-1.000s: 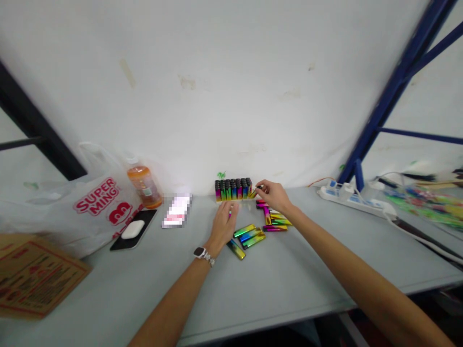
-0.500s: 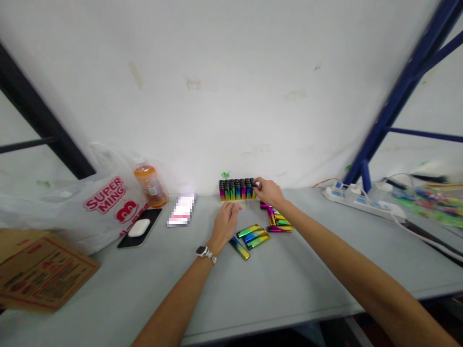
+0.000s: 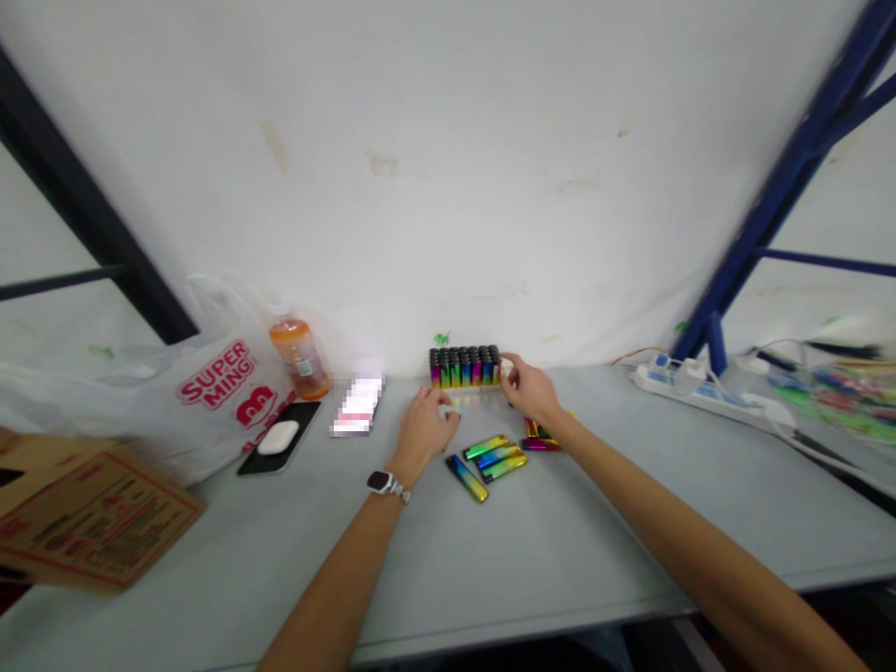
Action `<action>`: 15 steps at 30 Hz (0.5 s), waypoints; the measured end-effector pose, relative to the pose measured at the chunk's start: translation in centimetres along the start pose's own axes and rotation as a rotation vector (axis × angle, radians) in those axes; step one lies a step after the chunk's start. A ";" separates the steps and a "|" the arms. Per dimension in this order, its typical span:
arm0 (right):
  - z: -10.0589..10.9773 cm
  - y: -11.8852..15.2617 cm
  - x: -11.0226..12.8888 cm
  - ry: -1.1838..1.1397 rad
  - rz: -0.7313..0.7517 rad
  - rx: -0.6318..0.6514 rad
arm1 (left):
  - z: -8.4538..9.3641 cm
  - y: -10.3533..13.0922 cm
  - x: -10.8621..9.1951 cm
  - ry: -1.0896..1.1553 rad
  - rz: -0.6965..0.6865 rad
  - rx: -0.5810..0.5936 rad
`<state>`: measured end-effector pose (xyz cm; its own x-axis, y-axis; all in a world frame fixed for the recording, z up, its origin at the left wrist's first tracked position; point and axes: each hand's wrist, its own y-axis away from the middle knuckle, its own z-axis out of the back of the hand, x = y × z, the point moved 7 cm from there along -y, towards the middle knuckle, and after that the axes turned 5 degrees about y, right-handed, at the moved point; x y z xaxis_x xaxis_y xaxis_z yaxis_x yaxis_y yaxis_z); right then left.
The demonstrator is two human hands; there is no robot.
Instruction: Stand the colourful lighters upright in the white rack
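Several shiny multicoloured lighters with black tops stand upright in a tight block (image 3: 465,368) by the wall. My right hand (image 3: 530,387) is at the block's right end, its fingers apart with nothing visible between them. In front of the block's left part, my left hand (image 3: 424,426) hovers low over the table, thumb and fingers spread and holding nothing. Loose lighters (image 3: 496,455) lie flat between my forearms. One lighter (image 3: 467,479) lies slanted nearest to me. More lighters (image 3: 541,444) lie partly hidden under my right hand and wrist.
On the left of the table (image 3: 392,579) are a cardboard box (image 3: 105,513), a plastic bag (image 3: 175,420), an orange bottle (image 3: 300,357), a black device (image 3: 296,443) with a white case (image 3: 278,438), and a phone (image 3: 358,404). A power strip (image 3: 714,397) lies right.
My right hand has come off the top of the block's right end and moved slightly down and right. The left hand has shifted a little left, its fingers more spread.
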<state>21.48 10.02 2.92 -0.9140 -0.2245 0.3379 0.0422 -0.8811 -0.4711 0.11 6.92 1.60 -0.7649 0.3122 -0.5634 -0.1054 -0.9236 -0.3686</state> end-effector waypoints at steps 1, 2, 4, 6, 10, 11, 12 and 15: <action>0.1 0.3 0.2 -0.016 -0.005 -0.011 | 0.2 0.1 0.0 -0.034 -0.001 0.006; 0.1 0.7 0.5 -0.029 -0.010 -0.015 | 0.3 0.1 -0.1 -0.067 -0.002 0.018; -0.2 1.3 1.3 -0.043 -0.006 0.002 | 0.2 0.3 -0.2 -0.136 0.006 0.062; -0.9 2.0 2.3 -0.052 0.001 0.035 | 0.0 0.6 -0.2 -0.197 0.020 0.114; -2.2 2.7 3.8 -0.097 -0.003 0.079 | -1.0 0.8 0.2 -0.204 0.018 0.179; -2.3 2.8 4.0 -0.108 -0.004 0.081 | -1.3 0.7 0.3 -0.184 0.004 0.175; -2.4 2.9 4.1 -0.116 -0.005 0.077 | -1.5 0.6 0.4 -0.156 -0.016 0.165; -2.2 3.4 3.9 -0.162 -0.005 0.059 | -2.2 0.3 0.5 0.004 -0.090 0.150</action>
<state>17.21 7.08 0.87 -0.8375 -0.2801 0.4692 0.0661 -0.9043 -0.4217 1.11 7.25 -0.39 -0.7457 0.3960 -0.5358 -0.2672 -0.9144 -0.3039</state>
